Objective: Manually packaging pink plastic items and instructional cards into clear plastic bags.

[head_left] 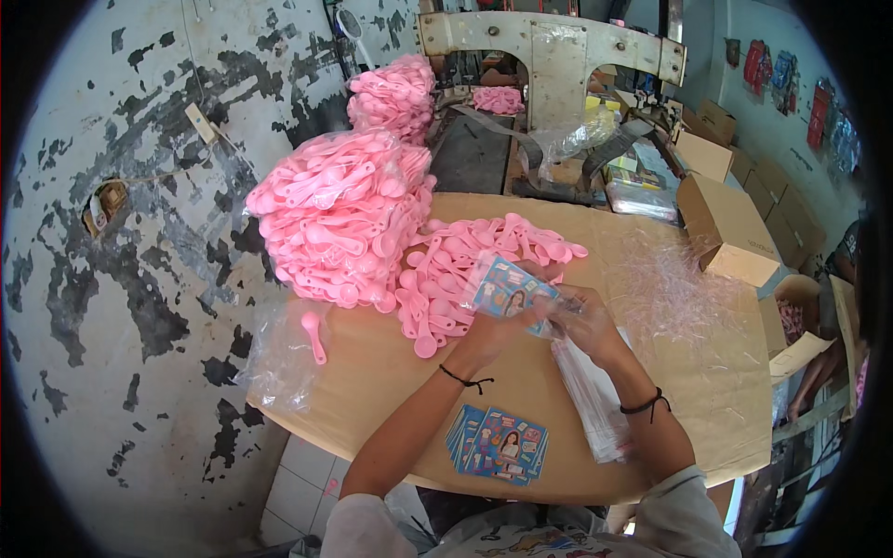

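Observation:
A blue printed card [502,286] with a clear plastic sleeve around it is held up over the middle of the table. My left hand [502,337] grips it along its lower edge. At its right end, my right hand [588,325] pinches the clear plastic, fingers closed. Just behind my hands lies a loose heap of pink plastic scoops [433,279]. Close to my body rests a fanned stack of blue cards [507,446]. Under my right forearm is a bundle of flat clear plastic bags [591,405].
Large clear bags packed with pink scoops [335,219] stand at the left by the peeling wall. A single scoop [313,337] lies near crumpled plastic [274,358]. Shredded clear strips [670,284] and an open cardboard box [726,228] are at the right. A person's arm [814,381] shows at far right.

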The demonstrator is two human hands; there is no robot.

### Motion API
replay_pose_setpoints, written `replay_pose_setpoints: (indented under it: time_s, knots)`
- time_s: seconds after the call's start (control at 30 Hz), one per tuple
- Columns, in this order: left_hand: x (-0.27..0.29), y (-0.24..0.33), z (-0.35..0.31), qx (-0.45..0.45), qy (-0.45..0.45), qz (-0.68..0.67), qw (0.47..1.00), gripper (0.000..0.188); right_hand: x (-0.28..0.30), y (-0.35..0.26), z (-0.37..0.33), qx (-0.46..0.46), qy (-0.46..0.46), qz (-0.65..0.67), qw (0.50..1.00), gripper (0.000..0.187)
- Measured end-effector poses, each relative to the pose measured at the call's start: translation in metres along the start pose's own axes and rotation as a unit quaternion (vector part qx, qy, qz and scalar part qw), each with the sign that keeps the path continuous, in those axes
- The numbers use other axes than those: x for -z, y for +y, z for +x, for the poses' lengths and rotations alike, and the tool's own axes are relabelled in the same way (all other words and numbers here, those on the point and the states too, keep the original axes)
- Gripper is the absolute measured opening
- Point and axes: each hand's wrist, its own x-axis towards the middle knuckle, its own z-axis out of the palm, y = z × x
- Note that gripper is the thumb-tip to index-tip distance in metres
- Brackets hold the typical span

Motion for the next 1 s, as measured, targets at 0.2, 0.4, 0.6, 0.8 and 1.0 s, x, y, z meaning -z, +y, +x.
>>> replay_pose_setpoints:
  time_s: [0.2,0.4,0.6,0.8,1.0]
  knots:
    - [0.02,0.015,-0.002,-0.061,-0.054,0.012,0.997,0.044,0.016,-0.015,0.005,-0.025,-0.074,0.001,0.997,0.02]
    - [0.016,0.041,0.008,-0.103,0.052,-0.073,0.991,0.048,0.11,0.063,0.125,0.123,0.134,-0.424,0.887,0.032]
    - [0.018,0.02,0.002,-0.053,0.033,0.115,0.991,0.059,0.079,0.099,0.148,0.081,0.084,-0.636,0.762,0.04]
    - [0.023,0.035,-0.004,-0.041,0.085,0.083,0.992,0.062,0.077,0.043,0.091,0.061,0.068,-0.389,0.917,0.027]
    - [0.037,0.022,0.004,-0.028,0.074,0.035,0.996,0.06,0.078,-0.024,0.005,0.044,0.117,-0.013,0.992,0.015]
